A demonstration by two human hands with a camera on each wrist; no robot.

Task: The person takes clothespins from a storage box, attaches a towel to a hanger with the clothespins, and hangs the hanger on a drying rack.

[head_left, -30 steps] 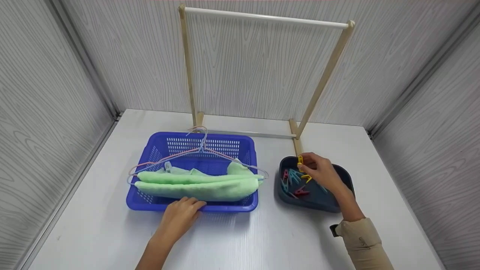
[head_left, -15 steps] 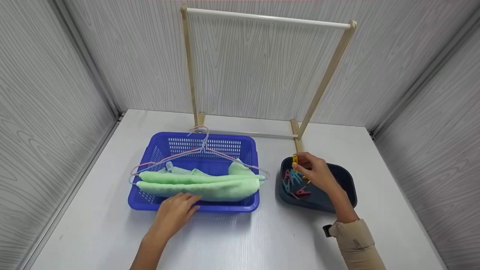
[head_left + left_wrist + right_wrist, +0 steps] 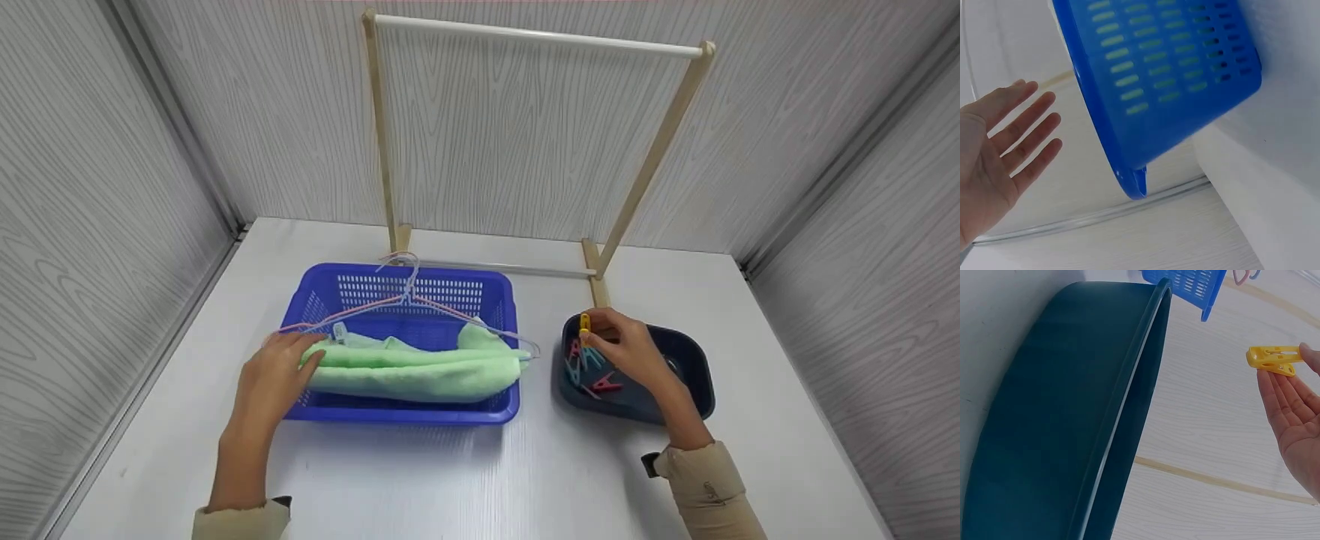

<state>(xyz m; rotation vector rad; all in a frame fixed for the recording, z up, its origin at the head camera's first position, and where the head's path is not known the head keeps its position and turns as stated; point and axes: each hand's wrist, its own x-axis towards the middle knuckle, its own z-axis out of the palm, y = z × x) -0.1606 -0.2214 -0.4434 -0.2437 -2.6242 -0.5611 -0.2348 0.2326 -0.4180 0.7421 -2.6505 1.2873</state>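
Note:
My right hand [image 3: 634, 351] pinches a yellow clothespin [image 3: 1276, 355] between thumb and fingers, held above the dark blue-green tub [image 3: 626, 409]. Inside that tub lie several clothespins, red ones [image 3: 606, 383] and teal ones [image 3: 592, 355] among them. My left hand [image 3: 271, 379] hovers over the left end of the light green towels [image 3: 427, 381]; its fingers are straight and spread in the left wrist view, holding nothing. Those towels hang folded over a pink hanger and a light blue hanger [image 3: 410, 289], which lie across the blue basket [image 3: 450, 417]. My left hand hides the hangers' left ends.
Behind the basket and tub stands a rack with wooden posts [image 3: 382, 142] and a white top bar [image 3: 525, 34]. Its wooden foot [image 3: 598, 289] reaches toward the tub. Grey wood-patterned walls [image 3: 97, 187] enclose the white table [image 3: 480, 480] at the back and sides.
My left hand has moved from the basket's front rim, left and back to the towels' left end. My right hand, still pinching the yellow clothespin, has shifted slightly left.

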